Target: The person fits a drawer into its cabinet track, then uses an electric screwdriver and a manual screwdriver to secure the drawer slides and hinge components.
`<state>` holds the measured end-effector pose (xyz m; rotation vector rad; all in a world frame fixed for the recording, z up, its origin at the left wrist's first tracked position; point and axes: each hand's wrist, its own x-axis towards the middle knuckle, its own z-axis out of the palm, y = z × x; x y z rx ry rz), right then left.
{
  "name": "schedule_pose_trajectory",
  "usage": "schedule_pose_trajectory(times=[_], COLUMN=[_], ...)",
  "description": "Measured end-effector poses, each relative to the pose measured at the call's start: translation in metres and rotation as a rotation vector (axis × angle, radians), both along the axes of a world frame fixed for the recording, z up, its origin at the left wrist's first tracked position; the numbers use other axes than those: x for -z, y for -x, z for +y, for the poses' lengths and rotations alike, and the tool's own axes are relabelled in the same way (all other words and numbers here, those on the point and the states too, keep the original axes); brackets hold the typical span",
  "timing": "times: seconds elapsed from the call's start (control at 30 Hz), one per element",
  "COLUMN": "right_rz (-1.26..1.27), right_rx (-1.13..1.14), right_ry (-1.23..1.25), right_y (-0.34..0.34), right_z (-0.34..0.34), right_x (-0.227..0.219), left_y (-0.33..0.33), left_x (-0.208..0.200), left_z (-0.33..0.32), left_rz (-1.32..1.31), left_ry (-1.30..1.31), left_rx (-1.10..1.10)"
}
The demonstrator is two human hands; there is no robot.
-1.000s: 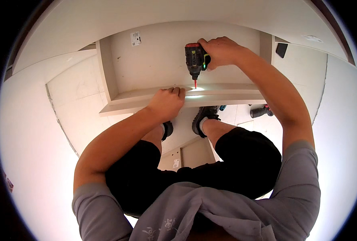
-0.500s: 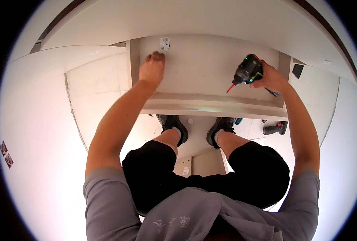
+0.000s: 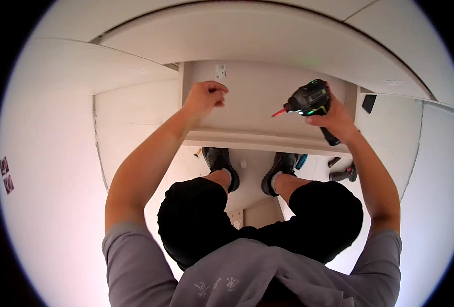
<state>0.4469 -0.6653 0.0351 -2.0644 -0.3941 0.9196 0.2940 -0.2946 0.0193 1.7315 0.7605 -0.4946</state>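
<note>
My right hand (image 3: 334, 118) is wrapped round the handle of a black cordless drill (image 3: 310, 98) with small green lights. Its red-collared bit (image 3: 279, 112) points left and toward me, above the open drawer (image 3: 268, 134). Over the drawer's left side hovers my left hand (image 3: 206, 97), its fingers curled in toward the thumb. Whatever those fingers may hold is too small or hidden to make out. A white label (image 3: 221, 70) is stuck inside the drawer, just beyond my left hand.
A pale cabinet panel (image 3: 247, 38) arches across the far side above the drawer. On the floor at right lie a second power tool (image 3: 343, 174) and a blue object (image 3: 301, 161) by my shoe (image 3: 283, 169). A small white round piece (image 3: 244, 165) lies between my feet.
My left hand has drawn nearer and slightly right, its fingers loosening from a tighter curl. The drill has swung to a flatter angle and shifted left. The whole view has tilted a little.
</note>
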Motion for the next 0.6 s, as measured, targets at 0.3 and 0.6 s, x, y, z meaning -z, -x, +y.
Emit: schedule_pose_trajectory(times=[0.3,0.6], right_rz=[-0.176,-0.11], right_rx=[0.093,0.019], right_ry=[-0.394,-0.59], right_y=[0.033,0.047], right_z=[0.027,0.011], right_x=[-0.147,-0.168], left_y=[0.045,0.061], left_x=[-0.246,-0.275], left_z=[-0.137,-0.217], left_rz=[-0.406,-0.679], left_ry=[0.453,0.291], left_rx=[-0.698,-0.957])
